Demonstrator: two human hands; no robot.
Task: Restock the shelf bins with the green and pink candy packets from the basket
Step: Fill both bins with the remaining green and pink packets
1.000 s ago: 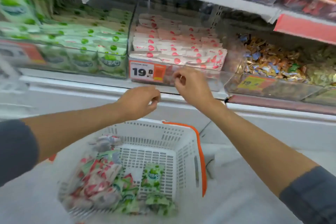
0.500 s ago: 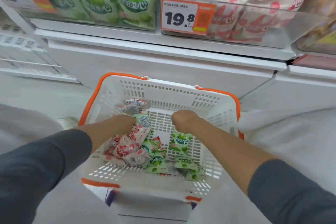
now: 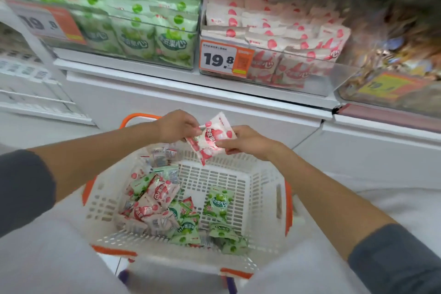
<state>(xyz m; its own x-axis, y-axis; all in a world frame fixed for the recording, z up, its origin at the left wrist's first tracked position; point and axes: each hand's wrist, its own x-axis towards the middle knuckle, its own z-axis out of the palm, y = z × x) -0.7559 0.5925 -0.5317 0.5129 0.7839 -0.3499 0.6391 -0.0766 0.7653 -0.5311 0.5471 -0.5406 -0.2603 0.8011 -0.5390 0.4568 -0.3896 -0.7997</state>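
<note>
left hand (image 3: 175, 127): frame centre, above the basket's far rim. Fingers curled, pinching the left edge of the pink packet.
right hand (image 3: 243, 139): just right of centre. Thumb and fingers closed on the packet's right edge.
pink packet (image 3: 211, 137): held between both hands, tilted, one corner pointing down toward the basket, clear of the pile below.
basket (image 3: 260, 188): white slotted plastic, orange handles, lower centre of frame, under both forearms.
basket contents: mixed pink packets (image 3: 152, 200) heaped at left, green packets (image 3: 218, 200) at centre and lower right; part of the slotted floor is bare at upper right.
green bin (image 3: 133, 28): upper left of frame, clear front, full of green packets.
pink bin (image 3: 274, 38): upper centre-right, clear front, stacked pink packets.
price tag (image 3: 225, 59): orange-and-white, reads 19.8, on the pink bin's front left.
far right bin: blurred, contents not readable.
</note>
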